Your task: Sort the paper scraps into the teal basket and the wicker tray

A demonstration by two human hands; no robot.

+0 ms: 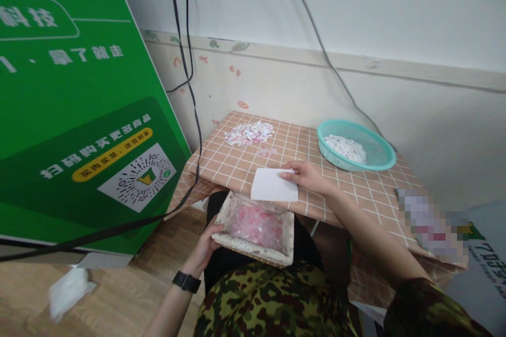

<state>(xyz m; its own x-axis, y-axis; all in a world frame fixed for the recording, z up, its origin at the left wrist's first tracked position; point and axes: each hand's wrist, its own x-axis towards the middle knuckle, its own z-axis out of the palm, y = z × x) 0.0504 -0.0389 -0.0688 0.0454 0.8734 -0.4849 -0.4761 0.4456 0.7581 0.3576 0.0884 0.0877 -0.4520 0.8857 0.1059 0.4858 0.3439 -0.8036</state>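
Observation:
My left hand [208, 242] grips the left rim of a cloth-lined basket [292, 231], which rests tilted on my lap below the table edge. Pink and white bits in what looks like clear plastic [256, 225] lie inside it. My right hand [304, 176] pinches a white sheet of paper [272, 185] by its right side, over the table's front edge and just beyond the basket. A heap of white and pinkish paper pieces [250, 133] lies at the back left of the table. Farther right, a turquoise plastic colander [383, 157] holds small white pieces [346, 148].
A brown checked cloth covers the table [292, 142], which stands against the wall. At the left rises a large green panel [79, 89], with a black cable [193, 100] hanging before it. A blurred-out flat item [430, 226] lies at the table's right edge. A white bag [70, 290] is on the floor.

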